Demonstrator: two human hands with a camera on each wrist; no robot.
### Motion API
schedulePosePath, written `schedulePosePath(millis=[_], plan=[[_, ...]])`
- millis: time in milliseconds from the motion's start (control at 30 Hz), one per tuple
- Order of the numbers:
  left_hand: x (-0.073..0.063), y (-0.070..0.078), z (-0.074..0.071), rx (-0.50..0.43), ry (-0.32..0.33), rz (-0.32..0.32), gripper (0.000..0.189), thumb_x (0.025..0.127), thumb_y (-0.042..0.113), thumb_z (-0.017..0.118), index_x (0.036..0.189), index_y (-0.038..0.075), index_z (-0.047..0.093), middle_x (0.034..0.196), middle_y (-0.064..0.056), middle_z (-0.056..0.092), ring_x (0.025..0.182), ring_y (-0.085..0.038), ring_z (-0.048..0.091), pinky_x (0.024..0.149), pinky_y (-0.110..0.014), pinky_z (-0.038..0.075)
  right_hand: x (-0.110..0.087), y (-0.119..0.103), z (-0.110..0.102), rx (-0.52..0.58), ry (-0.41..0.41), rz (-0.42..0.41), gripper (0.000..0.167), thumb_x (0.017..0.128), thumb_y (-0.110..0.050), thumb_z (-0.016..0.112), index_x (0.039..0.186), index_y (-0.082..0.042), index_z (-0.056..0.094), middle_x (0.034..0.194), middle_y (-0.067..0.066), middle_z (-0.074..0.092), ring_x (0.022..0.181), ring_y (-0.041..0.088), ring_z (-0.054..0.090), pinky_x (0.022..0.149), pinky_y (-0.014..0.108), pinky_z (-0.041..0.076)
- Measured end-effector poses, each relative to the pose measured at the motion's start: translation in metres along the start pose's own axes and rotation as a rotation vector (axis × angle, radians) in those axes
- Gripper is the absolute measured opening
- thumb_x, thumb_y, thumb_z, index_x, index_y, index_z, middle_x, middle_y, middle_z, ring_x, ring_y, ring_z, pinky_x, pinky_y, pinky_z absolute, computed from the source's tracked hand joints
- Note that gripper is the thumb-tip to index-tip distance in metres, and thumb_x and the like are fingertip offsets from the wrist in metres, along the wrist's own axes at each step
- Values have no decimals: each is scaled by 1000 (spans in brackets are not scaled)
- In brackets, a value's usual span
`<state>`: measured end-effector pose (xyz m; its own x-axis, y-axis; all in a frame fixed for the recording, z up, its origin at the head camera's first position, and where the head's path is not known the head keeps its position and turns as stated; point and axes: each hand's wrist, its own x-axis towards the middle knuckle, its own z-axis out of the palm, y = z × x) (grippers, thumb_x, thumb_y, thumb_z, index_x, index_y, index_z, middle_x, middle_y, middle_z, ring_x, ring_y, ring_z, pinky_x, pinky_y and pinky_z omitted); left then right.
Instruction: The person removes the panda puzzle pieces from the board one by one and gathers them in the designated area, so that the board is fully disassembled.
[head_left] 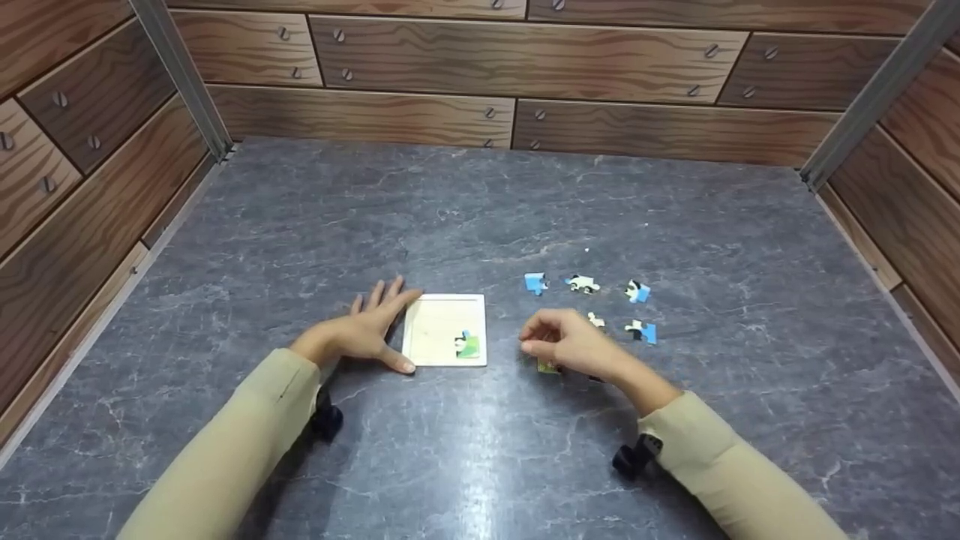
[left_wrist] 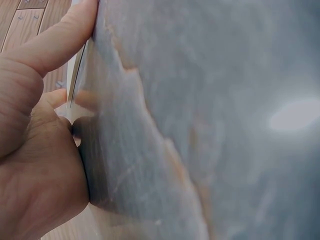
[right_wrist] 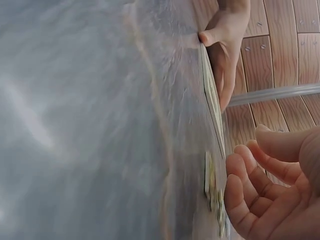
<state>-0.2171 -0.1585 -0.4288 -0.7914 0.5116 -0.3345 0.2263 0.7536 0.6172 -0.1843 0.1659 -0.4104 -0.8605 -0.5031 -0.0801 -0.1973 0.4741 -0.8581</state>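
My left hand [head_left: 364, 326] spreads its fingers at the left side of a small pale square puzzle tray [head_left: 431, 322]. Its index finger touches the tray's upper left corner, its thumb the lower left one. A green, white and black puzzle piece [head_left: 468, 346] lies in the tray's lower right corner. To the right of the tray, my right hand [head_left: 574, 345] hovers over loose pieces with its fingers loosely bent. In the right wrist view, nothing shows between its thumb [right_wrist: 280, 145] and fingertips. A green piece [head_left: 548, 367] lies partly hidden under this hand.
Beyond the right hand lie a blue piece [head_left: 535, 283], a cream piece [head_left: 583, 284] and a blue and black piece [head_left: 637, 292]. Another blue and black piece [head_left: 643, 331] sits right of the hand. Wood-patterned walls [head_left: 480, 60] border the grey marbled table [head_left: 375, 202].
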Motion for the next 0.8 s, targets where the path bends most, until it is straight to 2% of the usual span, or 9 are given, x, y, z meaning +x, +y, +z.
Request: schedulePosePath(millis=[233, 567, 800], plan=[[0, 1, 1, 4, 1, 6, 116, 63, 45, 81, 151, 24, 9, 152, -12, -19, 135, -32, -25, 105, -54, -16, 16, -11, 14, 26, -12, 55, 18, 85, -8, 66, 99, 1, 62, 82, 7, 62, 67, 18, 57, 60, 33, 51], [2, 0, -2, 1, -18, -5, 116, 64, 47, 80, 151, 26, 7, 152, -9, -21, 135, -28, -25, 105, -51, -17, 37, -14, 29, 51, -13, 48, 23, 84, -5, 65, 104, 5, 59, 85, 8, 59, 64, 12, 53, 53, 23, 45], [0, 1, -1, 64, -12, 1, 114, 66, 50, 78, 151, 25, 6, 152, -10, -20, 136, -30, -23, 106, -54, -14, 47, -14, 35, -8, -11, 56, 22, 83, -7, 67, 102, 3, 61, 83, 5, 58, 65, 12, 51, 54, 23, 44]])
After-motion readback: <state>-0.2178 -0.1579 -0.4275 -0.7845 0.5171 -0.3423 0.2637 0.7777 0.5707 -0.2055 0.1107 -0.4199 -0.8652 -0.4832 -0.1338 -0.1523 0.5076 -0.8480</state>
